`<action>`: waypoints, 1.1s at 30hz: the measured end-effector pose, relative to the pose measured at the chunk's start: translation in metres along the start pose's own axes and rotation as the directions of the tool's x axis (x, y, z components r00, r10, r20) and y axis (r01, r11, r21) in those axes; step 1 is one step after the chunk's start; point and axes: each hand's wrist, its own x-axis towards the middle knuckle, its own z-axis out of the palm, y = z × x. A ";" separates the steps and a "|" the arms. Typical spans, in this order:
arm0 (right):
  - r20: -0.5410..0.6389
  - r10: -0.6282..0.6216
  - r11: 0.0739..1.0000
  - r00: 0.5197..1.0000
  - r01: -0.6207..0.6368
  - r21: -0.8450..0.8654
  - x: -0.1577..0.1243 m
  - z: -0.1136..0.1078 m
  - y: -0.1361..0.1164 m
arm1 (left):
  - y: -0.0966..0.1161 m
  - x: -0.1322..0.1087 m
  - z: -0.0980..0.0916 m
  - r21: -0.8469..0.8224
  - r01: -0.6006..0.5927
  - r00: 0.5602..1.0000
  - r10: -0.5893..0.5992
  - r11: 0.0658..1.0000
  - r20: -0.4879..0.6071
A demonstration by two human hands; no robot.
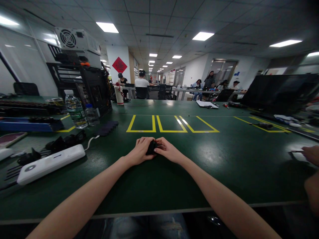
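Both hands meet at the middle of the green table [199, 172], just in front of the yellow tape outlines [171, 132]. Between them is a small black object [151, 148], rounded and mostly covered by fingers, so its kind is unclear. My left hand [141, 151] wraps over its left side with the fingers curled. From the right, my right hand [168, 149] grips it, thumb and fingertips pressed on its edge. The object is low, at or just above the tabletop; I cannot tell whether it touches.
At left lie a white power strip [52, 164] and black cables [66, 141], with a water bottle [75, 111] and an open computer case [92, 86] behind. A screwdriver [263, 125] and a dark monitor [281, 91] are right. Another person's hand [311, 154] reaches in at far right.
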 end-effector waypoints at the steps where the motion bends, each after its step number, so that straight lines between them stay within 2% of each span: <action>1: 0.004 -0.002 1.000 1.000 0.002 0.011 0.000 0.000 0.001 | 0.000 0.000 0.000 0.001 0.001 1.000 -0.001 1.000 -0.001; 10: 0.071 0.013 0.999 0.997 -0.017 0.047 -0.004 -0.002 -0.011 | -0.002 -0.001 0.002 -0.002 0.001 1.000 -0.001 1.000 -0.001; 16: 0.017 -0.012 1.000 1.000 0.012 0.014 -0.003 0.000 -0.009 | -0.007 0.001 0.010 0.012 -0.005 1.000 0.005 1.000 -0.031; 21: 0.014 0.016 1.000 1.000 -0.016 0.007 -0.001 -0.001 -0.004 | -0.003 0.000 0.004 0.004 0.003 1.000 -0.002 1.000 -0.024; 26: 0.068 0.009 1.000 0.998 -0.010 0.026 -0.004 -0.002 -0.009 | 0.001 -0.002 -0.003 -0.014 -0.005 1.000 0.006 1.000 0.021; 30: 0.080 0.024 0.999 0.996 -0.026 0.026 -0.005 -0.002 -0.010 | -0.003 -0.001 0.003 0.002 0.002 1.000 -0.002 1.000 -0.013; 33: 0.038 -0.008 1.000 0.999 0.007 0.021 -0.003 -0.001 -0.007 | -0.006 0.001 0.009 0.025 0.000 0.999 0.001 1.000 -0.049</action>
